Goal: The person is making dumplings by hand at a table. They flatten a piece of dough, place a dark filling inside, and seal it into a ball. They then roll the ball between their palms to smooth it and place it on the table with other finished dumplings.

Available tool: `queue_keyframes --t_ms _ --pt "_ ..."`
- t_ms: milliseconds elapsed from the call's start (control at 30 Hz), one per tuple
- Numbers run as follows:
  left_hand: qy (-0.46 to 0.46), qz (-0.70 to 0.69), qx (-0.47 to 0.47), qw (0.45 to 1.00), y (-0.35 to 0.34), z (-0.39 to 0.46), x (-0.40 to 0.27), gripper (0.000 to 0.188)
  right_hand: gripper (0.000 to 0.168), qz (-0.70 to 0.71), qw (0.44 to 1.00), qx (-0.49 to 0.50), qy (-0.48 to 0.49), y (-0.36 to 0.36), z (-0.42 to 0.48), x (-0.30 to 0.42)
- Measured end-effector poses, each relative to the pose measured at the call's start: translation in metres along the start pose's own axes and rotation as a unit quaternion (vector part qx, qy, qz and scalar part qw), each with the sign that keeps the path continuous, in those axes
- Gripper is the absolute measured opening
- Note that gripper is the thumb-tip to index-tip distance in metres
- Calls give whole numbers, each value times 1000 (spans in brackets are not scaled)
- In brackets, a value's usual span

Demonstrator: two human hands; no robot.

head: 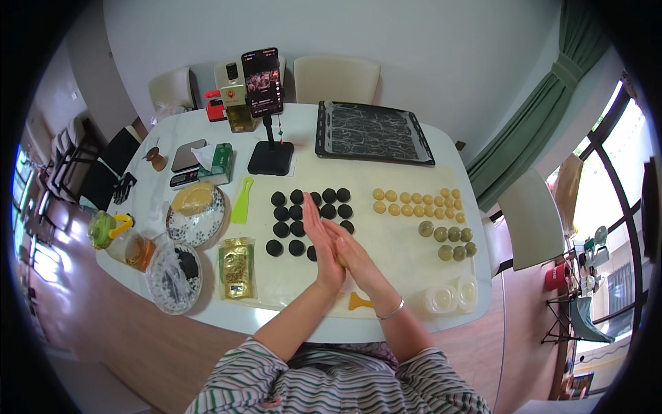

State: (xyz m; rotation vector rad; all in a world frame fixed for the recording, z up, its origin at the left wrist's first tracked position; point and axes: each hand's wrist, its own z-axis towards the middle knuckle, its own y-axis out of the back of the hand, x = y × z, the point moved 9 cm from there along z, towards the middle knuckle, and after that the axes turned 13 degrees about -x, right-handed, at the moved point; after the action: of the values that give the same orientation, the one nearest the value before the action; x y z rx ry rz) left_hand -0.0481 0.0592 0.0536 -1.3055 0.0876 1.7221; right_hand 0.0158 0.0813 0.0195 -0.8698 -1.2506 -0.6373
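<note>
My left hand (325,246) and my right hand (360,260) are pressed palm to palm over the middle of a cream mat (393,274), fingers pointing away from me. Between the heels of the palms shows a bit of a small yellowish-green ball (342,260), mostly hidden. Under and around the hands sit rows of black dough balls (281,213), some covered by my fingers. To the right lie two rows of small yellow balls (417,198). Several olive-green balls (440,234) are nearer me. An orange scraper (360,301) lies by my right wrist.
A black baking tray (375,134) stands at the back, left of it a phone (262,83) on a stand. On the left are a lime spatula (241,202), gold packet (237,269), film-covered plate (194,227), bowl (173,300) and jug (129,246). Plastic cups (441,300) stand front right.
</note>
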Motion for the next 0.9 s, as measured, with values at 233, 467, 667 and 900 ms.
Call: queue_keyframes --t_ms 233,467,667,900 --pt "178 -118 235 948 -53 -65 32 81 56 153 954 -200 161 72 9 31" --pt "194 -301 0 934 -2 1 25 76 52 -203 961 -109 153 23 7 10" --pt "109 -29 -11 994 8 0 30 75 53 5 996 -64 67 3 -8 25" --pt "220 -183 141 948 -36 -49 30 73 51 -100 965 -217 113 66 9 20"
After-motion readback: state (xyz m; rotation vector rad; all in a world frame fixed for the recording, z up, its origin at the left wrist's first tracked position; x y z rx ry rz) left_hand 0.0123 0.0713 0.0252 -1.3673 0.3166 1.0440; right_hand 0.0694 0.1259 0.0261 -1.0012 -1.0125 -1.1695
